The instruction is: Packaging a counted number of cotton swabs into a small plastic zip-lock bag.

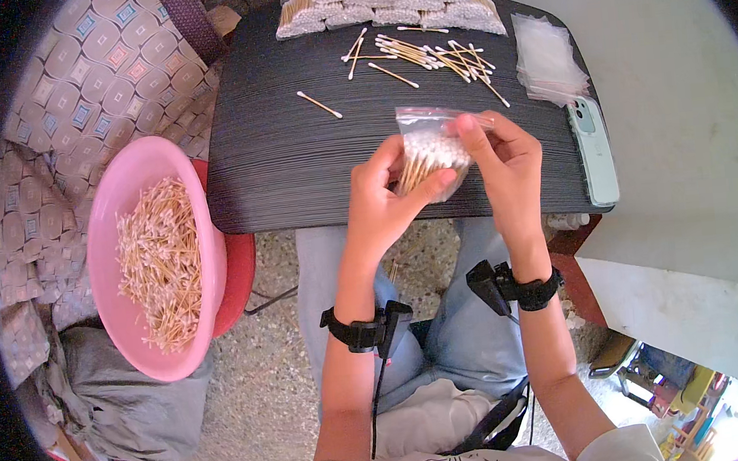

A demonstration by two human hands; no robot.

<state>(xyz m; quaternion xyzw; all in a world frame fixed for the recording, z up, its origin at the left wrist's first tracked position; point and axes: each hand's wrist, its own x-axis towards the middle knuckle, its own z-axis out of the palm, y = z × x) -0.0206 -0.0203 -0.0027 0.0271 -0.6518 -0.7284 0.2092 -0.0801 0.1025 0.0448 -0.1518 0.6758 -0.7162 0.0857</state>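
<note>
- Head view: left hand [379,186] and right hand [513,160] pinch a clear bag [415,118] of cotton swabs [429,152].
- It seems light, pliant, slippery.
- Best gripped by the filled sides.

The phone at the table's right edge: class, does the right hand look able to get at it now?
Probably yes: only bare tabletop lies between the right hand and the phone, which looks uncovered, though that hand would first need to release the clear bag.
</note>
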